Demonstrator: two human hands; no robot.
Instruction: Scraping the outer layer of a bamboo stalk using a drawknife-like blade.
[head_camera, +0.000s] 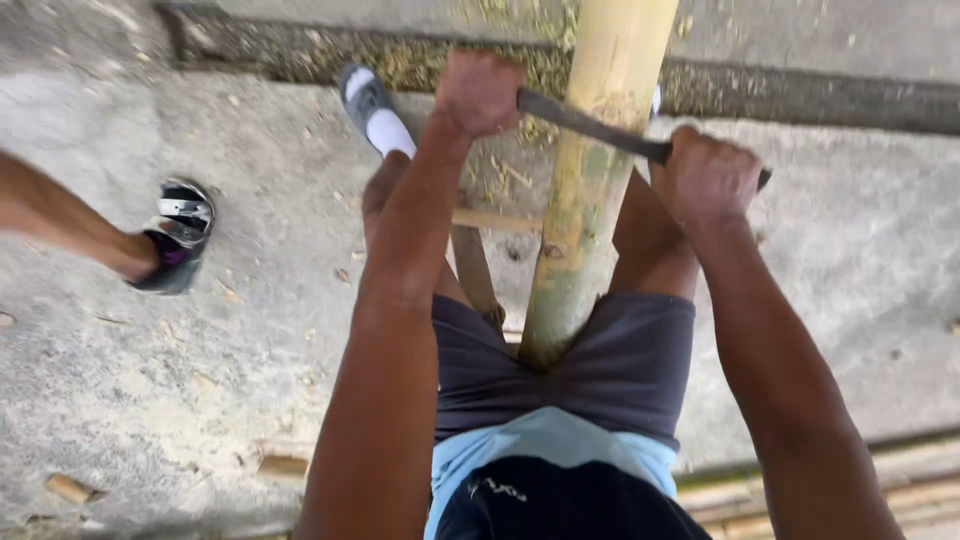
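Note:
A thick yellow-green bamboo pole (590, 170) runs from between my thighs up and away across the concrete. A dark metal blade (590, 125) lies across the pole. My left hand (480, 92) is closed on the blade's left end. My right hand (708, 178) is closed on its right end, where the handle sticks out past my fist. Both arms are stretched forward, one on each side of the pole.
A wooden stand (478, 255) sits under the pole beneath my legs. Another person's leg and sandalled foot (172, 240) stand at the left. A dirt-filled gutter (800, 95) crosses the top. More bamboo strips (800, 490) lie at the lower right. Shavings litter the concrete.

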